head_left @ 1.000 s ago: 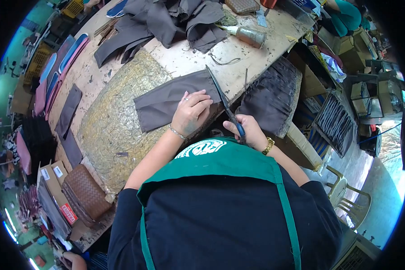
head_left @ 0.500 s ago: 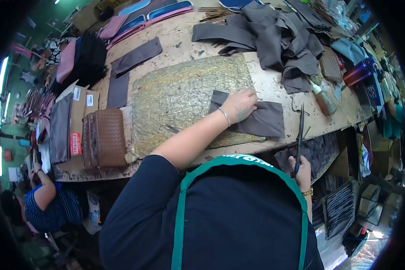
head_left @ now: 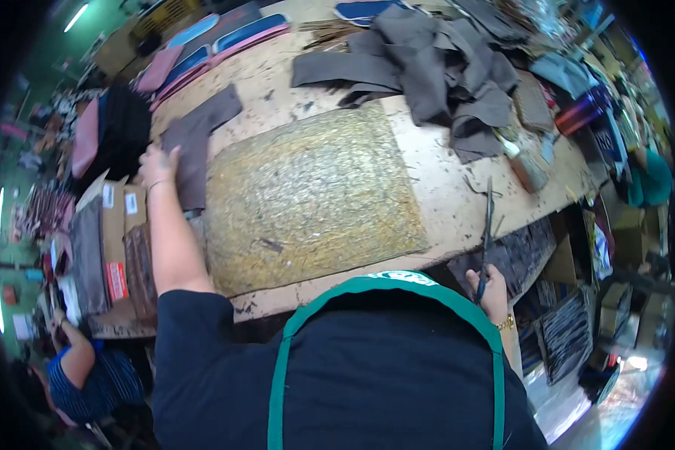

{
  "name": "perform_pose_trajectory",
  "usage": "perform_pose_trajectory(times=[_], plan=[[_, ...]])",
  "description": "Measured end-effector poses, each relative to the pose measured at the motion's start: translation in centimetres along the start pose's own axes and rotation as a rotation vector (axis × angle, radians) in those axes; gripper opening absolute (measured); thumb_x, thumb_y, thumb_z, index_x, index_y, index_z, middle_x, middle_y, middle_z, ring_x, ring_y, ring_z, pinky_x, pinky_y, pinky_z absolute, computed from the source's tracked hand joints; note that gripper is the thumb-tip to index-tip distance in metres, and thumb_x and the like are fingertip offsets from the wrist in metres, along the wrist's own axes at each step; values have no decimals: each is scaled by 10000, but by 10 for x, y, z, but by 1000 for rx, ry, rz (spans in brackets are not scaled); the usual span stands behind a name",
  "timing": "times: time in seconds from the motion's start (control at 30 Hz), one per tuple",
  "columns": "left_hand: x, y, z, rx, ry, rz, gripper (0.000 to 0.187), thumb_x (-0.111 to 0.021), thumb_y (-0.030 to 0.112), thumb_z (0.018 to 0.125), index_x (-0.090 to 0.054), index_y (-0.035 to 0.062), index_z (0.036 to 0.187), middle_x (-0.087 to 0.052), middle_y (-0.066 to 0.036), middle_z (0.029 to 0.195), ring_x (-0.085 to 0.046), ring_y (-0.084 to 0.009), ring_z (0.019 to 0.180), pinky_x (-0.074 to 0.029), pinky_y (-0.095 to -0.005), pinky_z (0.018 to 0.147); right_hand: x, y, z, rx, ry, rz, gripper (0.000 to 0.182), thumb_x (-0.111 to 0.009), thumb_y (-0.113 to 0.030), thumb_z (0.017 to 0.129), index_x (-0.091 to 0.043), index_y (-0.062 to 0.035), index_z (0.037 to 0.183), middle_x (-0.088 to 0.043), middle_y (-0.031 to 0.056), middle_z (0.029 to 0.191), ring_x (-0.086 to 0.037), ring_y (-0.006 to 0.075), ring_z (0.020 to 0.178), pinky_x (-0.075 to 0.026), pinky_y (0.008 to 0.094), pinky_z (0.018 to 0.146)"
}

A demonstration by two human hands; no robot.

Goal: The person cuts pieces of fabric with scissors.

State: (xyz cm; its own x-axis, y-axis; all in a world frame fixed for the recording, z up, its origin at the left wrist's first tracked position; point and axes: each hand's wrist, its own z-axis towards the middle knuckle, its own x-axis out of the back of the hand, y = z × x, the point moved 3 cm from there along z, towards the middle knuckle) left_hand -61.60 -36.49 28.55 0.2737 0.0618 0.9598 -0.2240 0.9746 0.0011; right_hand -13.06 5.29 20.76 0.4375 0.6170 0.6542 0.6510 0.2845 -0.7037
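My left hand (head_left: pixel 158 165) reaches out to the left, its thumb and fingers apart, at the left edge of dark grey fabric pieces (head_left: pixel 193 146) lying on the table. My right hand (head_left: pixel 492 292) is low at the table's front edge, wrapped round the handles of a pair of scissors (head_left: pixel 488 232) whose blades point away from me. Between the hands lies a worn, yellowish cutting board (head_left: pixel 315 195) with a small dark scrap on it. The brown woven wallets (head_left: pixel 140 262) beside the box are partly hidden by my left forearm.
A heap of dark grey fabric (head_left: pixel 435 67) covers the far right. A glue-stained bottle (head_left: pixel 526 169) and a purple tumbler (head_left: pixel 581 112) stand at the right. Cardboard (head_left: pixel 114 232) with a red label is at the left edge, near a person (head_left: pixel 94 375) in a striped top.
My left hand has moved from the board to the far left; the grey fabric piece it was on is gone from the board. The right hand still holds the scissors. The view has shifted slightly.
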Motion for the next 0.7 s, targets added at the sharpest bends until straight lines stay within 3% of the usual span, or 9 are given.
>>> perform_pose_trajectory(times=[0.07, 0.17, 0.2, 0.23, 0.33, 0.47, 0.6, 0.63, 0.7], plan=[[-19, 6, 12, -220, 323, -123, 581, -635, 383, 712, -433, 64, 1154, -436, -224, 1174, -445, -370, 1050, -377, -455, 866, -3, 5, 0, -26, -30, 14, 372, -715, -294, 682, -466, -21, 636, -469, 34, 538, -416, 104, 508, -368, 261, 478], [-5, 107, -30, -699, 326, -312, 428, -621, 288, 734, -521, 31, 1061, -530, -183, 1064, -471, -326, 1016, -389, -394, 848, -3, 3, 1, -37, -9, -7, 406, -725, -321, 663, -453, -21, 629, -457, 43, 543, -394, 120, 514, -366, 274, 490], [-47, 141, -19, -618, 80, -854, 457, -640, 270, 704, -520, 41, 1081, -550, -155, 1046, -483, -327, 995, -390, -407, 835, -3, 0, 0, -27, -7, -49, 417, -729, -329, 655, -449, -21, 627, -451, 43, 540, -383, 124, 512, -363, 278, 489], [-27, 178, -62, -895, 302, -451, 473, -639, 258, 690, -517, 99, 1119, -504, -127, 1140, -430, -318, 1083, -365, -447, 869, -4, -1, -1, 2, 18, -31, 465, -734, -369, 636, -436, -12, 624, -433, 60, 529, -367, 134, 504, -353, 289, 476], [-28, 262, -103, -974, 230, -541, 446, -608, 237, 688, -528, 213, 1127, -317, -66, 1328, -215, -291, 1261, -253, -565, 942, -6, -2, -1, -30, 38, -107, 511, -731, -413, 622, -425, -3, 621, -413, 78, 517, -363, 143, 492, -348, 296, 463], [-26, 312, -97, -990, 222, -348, 342, -574, 233, 699, -579, 195, 1039, -381, -78, 1284, -265, -253, 1241, -248, -587, 934, -8, -7, -6, -50, 80, -83, 518, -724, -431, 617, -433, -3, 626, -429, 94, 514, -393, 177, 476, -352, 314, 457], [1, 309, -58, -962, -69, -438, 197, -491, 149, 718, -595, 85, 872, -585, -154, 968, -544, -283, 939, -415, -439, 824, -7, -21, -14, -17, 107, -32, 444, -724, -361, 644, -467, 1, 674, -419, 74, 522, -360, 147, 497, -348, 301, 469], [26, 297, -55, -1040, -6, -452, 204, -482, 138, 722, -589, 64, 878, -590, -167, 917, -552, -317, 874, -432, -405, 782, -7, -17, -12, -37, 99, -62, 475, -724, -431, 609, -509, -16, 696, -515, 113, 560, -507, 222, 514, -401, 322, 506], [75, 263, -53, -1090, 62, -486, 207, -471, 118, 733, -582, 38, 888, -593, -180, 843, -569, -324, 788, -452, -353, 722, -9, -12, -10, -39, 93, -60, 476, -722, -433, 610, -509, -15, 696, -521, 117, 568, -515, 230, 524, -406, 325, 513]])
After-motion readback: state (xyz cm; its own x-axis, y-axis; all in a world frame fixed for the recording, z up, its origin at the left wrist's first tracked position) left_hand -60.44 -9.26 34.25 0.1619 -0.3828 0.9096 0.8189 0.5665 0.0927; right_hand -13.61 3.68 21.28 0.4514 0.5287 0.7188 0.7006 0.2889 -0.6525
